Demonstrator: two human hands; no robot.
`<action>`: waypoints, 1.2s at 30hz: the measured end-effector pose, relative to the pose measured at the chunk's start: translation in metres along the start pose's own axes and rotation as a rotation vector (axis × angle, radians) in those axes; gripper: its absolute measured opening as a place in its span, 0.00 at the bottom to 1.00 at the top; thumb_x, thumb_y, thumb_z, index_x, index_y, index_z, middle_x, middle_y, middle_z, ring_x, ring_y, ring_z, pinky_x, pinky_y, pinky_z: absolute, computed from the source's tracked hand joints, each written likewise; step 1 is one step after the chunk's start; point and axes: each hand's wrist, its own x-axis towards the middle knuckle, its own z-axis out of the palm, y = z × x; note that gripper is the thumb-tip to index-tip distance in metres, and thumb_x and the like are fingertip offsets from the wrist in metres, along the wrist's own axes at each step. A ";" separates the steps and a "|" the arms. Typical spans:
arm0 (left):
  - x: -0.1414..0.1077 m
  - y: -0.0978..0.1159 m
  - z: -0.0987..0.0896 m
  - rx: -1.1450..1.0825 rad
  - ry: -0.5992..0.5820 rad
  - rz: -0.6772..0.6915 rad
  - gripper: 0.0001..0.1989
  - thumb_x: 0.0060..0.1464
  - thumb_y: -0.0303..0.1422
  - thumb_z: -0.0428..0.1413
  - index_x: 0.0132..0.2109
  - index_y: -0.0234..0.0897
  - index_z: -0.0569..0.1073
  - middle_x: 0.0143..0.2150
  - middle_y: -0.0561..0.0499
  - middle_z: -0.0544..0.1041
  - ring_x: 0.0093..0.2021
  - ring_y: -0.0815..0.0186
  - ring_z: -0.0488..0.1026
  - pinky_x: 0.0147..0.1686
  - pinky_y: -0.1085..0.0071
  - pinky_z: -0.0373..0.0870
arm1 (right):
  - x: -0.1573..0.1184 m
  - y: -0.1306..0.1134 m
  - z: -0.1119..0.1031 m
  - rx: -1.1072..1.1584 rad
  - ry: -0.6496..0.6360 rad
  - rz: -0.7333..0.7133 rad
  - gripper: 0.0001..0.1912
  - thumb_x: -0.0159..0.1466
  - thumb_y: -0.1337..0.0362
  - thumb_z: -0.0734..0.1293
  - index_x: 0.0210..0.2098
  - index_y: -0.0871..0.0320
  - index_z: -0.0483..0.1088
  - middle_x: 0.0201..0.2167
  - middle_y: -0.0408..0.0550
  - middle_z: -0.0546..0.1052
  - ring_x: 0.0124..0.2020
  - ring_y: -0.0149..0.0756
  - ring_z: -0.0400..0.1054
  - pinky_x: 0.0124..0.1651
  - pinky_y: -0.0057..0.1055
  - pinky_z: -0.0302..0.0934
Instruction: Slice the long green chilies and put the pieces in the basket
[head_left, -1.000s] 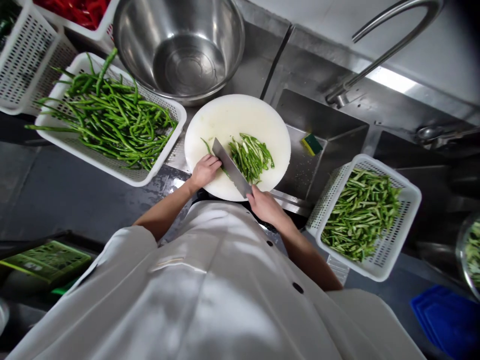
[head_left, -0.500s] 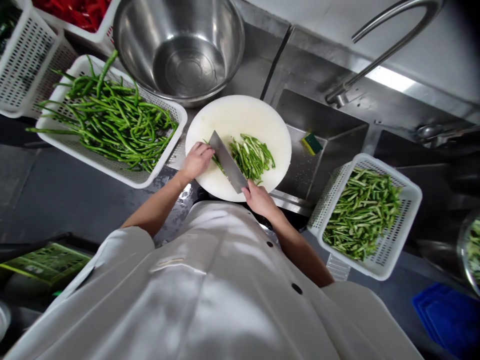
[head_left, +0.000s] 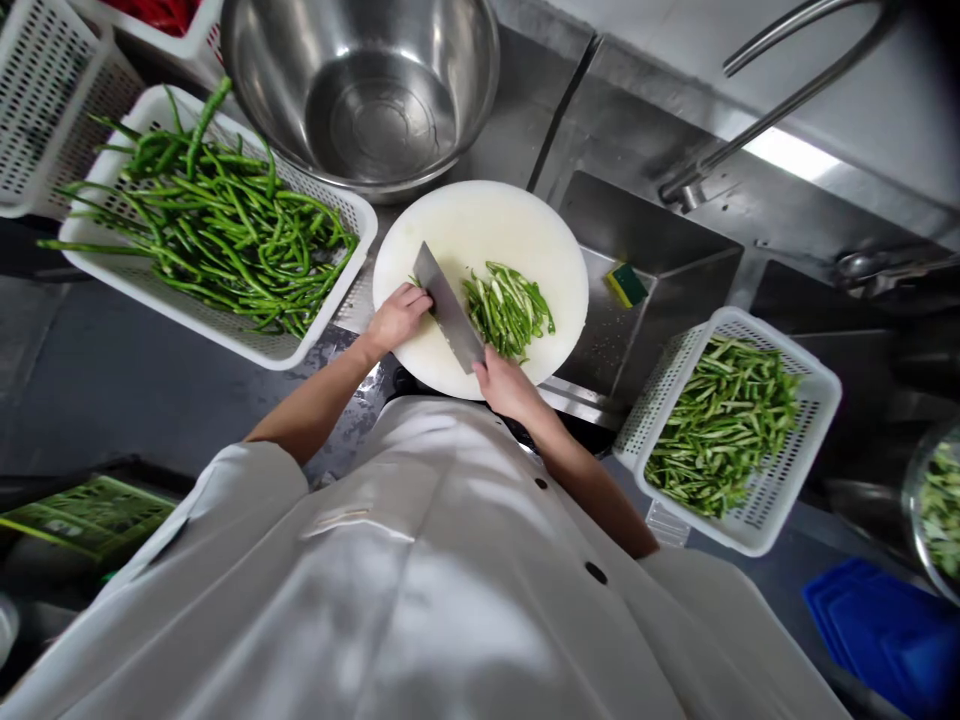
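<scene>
On the round white cutting board (head_left: 487,212), my right hand (head_left: 508,383) is closed around the handle of a cleaver (head_left: 448,308). Its broad blade slants across the board. My left hand (head_left: 400,317) has its fingers curled at the blade's left side, pressing down long green chili peppers that are mostly hidden under the fingers. To the right of the blade lies a pile of slant-cut green pepper pieces (head_left: 510,312).
Left, a white basket (head_left: 367,222) holds whole long green peppers (head_left: 247,225). A steel bowl (head_left: 457,110) stands behind the board. Right are a sink (head_left: 652,235) with a sponge (head_left: 627,285), a faucet (head_left: 757,125), and a basket (head_left: 821,400) of cut peppers (head_left: 720,430).
The cleaver and my right hand have shifted slightly left and up, toward my left hand. The whole view has also moved a little. The cut pile looks about the same.
</scene>
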 end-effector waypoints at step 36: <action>-0.123 -0.152 -0.142 0.282 -0.565 -0.944 0.28 0.53 0.26 0.57 0.62 0.35 0.76 0.58 0.36 0.78 0.55 0.48 0.78 0.54 0.60 0.74 | -0.014 0.006 0.031 -0.213 0.091 -0.066 0.24 0.79 0.59 0.54 0.67 0.65 0.64 0.39 0.60 0.82 0.44 0.51 0.78 0.43 0.35 0.63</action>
